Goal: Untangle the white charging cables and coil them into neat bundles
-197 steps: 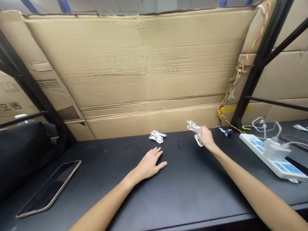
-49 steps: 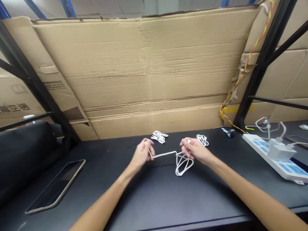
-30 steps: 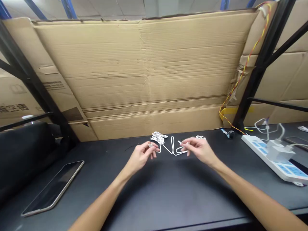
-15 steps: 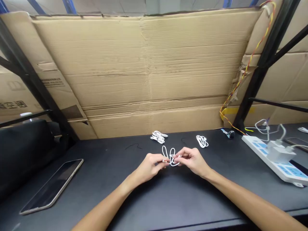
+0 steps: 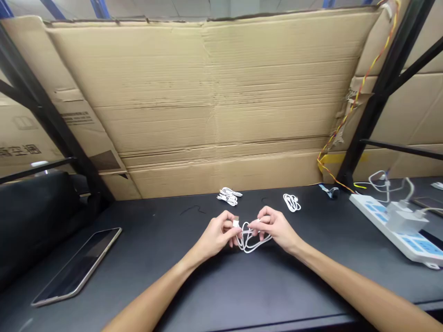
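Looped white cable, pinched in both hands

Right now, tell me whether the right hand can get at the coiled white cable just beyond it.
Probably yes: the coiled white cable lies just beyond the right hand, with nothing visible between them. That hand pinches the looped cable, though, so it would likely need to let go first.

Black tabletop | white cable bundles | coiled cable | tablet | power strip

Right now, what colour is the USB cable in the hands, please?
The USB cable is white, seen best in the head view.
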Demonstrator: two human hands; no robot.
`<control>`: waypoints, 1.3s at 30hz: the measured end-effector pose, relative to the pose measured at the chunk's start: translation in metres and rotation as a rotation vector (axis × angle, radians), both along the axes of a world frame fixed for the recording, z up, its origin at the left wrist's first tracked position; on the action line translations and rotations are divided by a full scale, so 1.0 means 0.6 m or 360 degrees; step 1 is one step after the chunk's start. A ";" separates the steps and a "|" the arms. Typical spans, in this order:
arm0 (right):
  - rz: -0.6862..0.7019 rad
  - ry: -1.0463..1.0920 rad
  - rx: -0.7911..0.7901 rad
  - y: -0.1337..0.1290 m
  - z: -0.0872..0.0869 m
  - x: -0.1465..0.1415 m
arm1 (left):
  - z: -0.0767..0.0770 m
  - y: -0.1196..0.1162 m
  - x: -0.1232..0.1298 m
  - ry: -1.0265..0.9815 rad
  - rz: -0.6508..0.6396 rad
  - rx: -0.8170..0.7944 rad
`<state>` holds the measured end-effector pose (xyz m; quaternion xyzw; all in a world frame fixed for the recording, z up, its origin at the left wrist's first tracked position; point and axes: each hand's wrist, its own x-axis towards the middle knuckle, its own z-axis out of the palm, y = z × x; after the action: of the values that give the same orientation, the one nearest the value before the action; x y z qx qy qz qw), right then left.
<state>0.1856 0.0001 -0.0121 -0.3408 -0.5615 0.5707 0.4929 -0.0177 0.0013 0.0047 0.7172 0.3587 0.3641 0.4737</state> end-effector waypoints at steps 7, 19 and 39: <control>0.0025 0.0243 -0.0212 0.010 -0.005 0.006 | -0.009 0.015 -0.004 -0.0178 0.0014 -0.0186; 0.0182 0.0089 -0.0202 0.014 -0.006 0.007 | -0.010 0.019 -0.005 0.0013 -0.0074 -0.0194; -0.0081 -0.0940 0.0094 0.043 -0.004 0.064 | -0.014 0.033 -0.012 -0.0238 0.0124 -0.0295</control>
<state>0.2239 0.0260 -0.0146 -0.4914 -0.6883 0.4176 0.3321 -0.0246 0.0213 -0.0036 0.6266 0.3821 0.4002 0.5488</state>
